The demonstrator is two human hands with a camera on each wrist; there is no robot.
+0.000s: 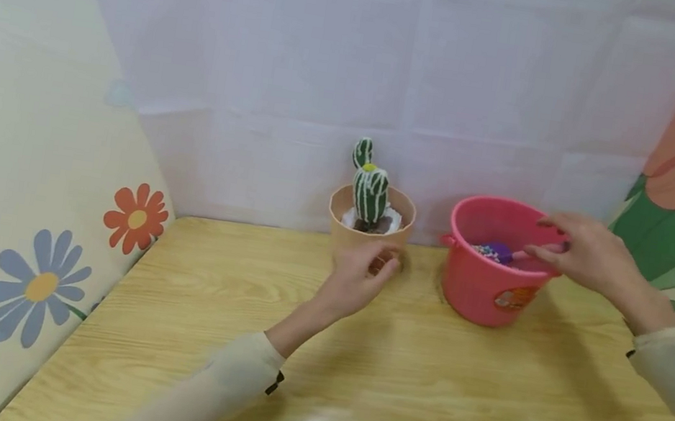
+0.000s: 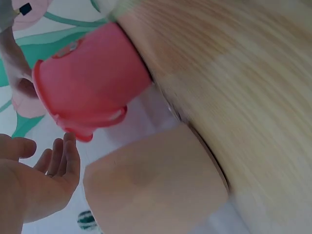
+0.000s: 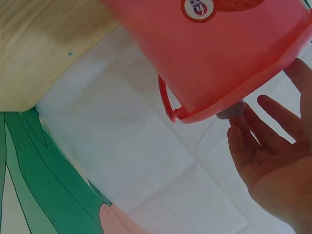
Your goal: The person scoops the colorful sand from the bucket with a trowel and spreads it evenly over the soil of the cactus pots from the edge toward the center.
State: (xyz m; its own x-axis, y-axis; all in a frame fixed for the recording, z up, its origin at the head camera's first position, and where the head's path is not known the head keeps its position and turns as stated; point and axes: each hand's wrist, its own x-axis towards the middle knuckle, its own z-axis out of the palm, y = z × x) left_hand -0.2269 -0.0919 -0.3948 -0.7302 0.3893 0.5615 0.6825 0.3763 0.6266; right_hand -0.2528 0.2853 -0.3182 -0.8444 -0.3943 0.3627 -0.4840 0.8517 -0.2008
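Observation:
A toy shovel with a purple blade and pink handle leans inside a pink bucket, its blade among small multicoloured bits. My right hand hovers at the bucket's right rim, thumb and fingers spread about the handle's end. In the right wrist view, the greyish handle end shows beside the fingertips; whether they touch is unclear. In front of a tan flowerpot holding a green-and-white cactus, my left hand hangs with loosely bent fingers, gripping nothing.
A wooden table bears the pot and bucket near its back edge. White cloth hangs behind. Flower-painted panels stand at both sides. The bucket's handle hangs down along its side.

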